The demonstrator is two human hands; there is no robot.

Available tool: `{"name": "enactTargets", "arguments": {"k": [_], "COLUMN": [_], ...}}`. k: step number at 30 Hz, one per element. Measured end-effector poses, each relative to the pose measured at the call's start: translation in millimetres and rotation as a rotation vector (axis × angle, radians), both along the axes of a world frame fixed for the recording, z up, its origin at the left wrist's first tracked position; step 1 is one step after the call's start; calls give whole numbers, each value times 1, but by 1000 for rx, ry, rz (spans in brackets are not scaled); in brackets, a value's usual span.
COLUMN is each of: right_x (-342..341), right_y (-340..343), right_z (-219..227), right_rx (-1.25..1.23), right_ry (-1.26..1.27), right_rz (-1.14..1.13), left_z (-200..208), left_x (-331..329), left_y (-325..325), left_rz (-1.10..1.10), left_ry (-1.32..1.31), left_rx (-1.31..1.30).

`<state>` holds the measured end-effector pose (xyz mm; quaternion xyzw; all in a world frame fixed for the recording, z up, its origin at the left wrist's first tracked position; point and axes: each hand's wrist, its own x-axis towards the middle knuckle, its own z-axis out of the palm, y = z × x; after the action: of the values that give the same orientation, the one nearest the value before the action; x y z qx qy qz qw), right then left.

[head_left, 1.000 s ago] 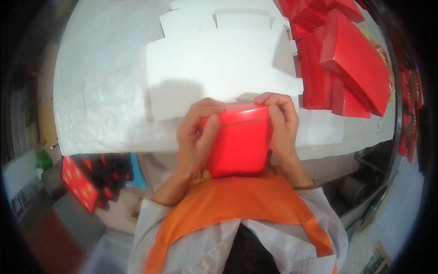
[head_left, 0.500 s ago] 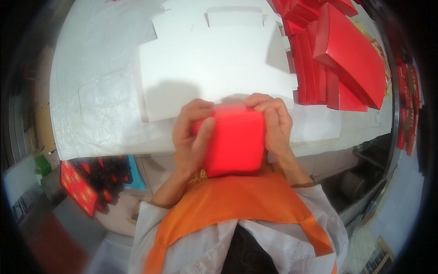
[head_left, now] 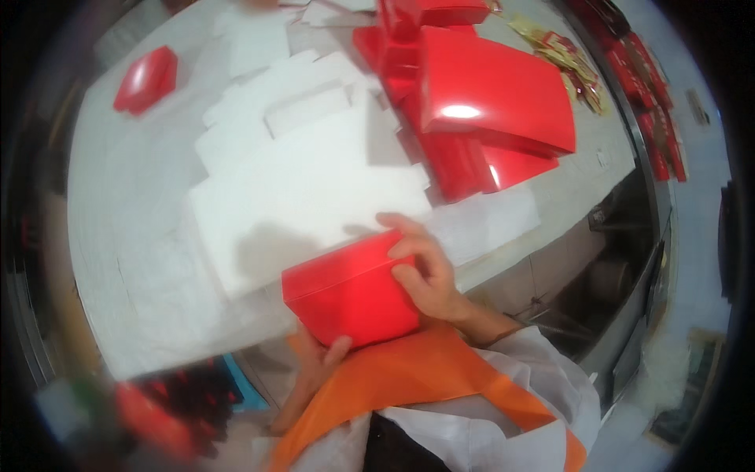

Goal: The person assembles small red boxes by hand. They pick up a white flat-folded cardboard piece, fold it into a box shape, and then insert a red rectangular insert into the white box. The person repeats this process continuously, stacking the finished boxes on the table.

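Observation:
A folded red cardboard box point(head_left: 354, 303) is held between my two hands, tilted against my orange apron at the table's near edge. My right hand point(head_left: 429, 271) grips its upper right corner, thumb on the face and fingers over the far edge. At the lower left, my left hand point(head_left: 321, 355) supports the box from below; its thumb shows, while most fingers are hidden by the box. Just beyond the box lies a stack of flat white card blanks point(head_left: 291, 181) with cut tabs, some slightly fanned.
Several finished red boxes point(head_left: 499, 86) are piled at the right of the table. Another red box point(head_left: 147, 80) sits at the far left on the white table cover point(head_left: 126, 259). Gold-and-red packets point(head_left: 566, 67) lie at the far right. A dark shelf space point(head_left: 582, 267) opens below the right edge.
The box has been turned to a slant and lowered. My left hand has shifted from its upper left edge to its lower left side. The view has swung, showing the far-left box.

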<state>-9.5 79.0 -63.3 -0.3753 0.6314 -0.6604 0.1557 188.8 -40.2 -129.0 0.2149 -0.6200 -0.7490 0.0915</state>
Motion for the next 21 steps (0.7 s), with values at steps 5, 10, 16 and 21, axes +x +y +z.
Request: {"name": "enactTargets", "arguments": {"k": [5, 10, 16, 21], "right_x": [-43, -127, -171, -180], "right_y": [14, 57, 130, 174], "right_z": [66, 153, 163, 132], "right_rx": [-60, -200, -491, -561], "right_ry": [218, 64, -234, -543], "right_rz": [-265, -570, -536, -460], "left_z": [39, 126, 131, 132], "left_x": [-48, -159, -297, -360], "left_y": [-9, -17, -56, -58], "left_rz": [-256, -202, -92, -416], "left_ry": [180, 505, 175, 29], "left_rx": [-293, -36, -141, -51]}}
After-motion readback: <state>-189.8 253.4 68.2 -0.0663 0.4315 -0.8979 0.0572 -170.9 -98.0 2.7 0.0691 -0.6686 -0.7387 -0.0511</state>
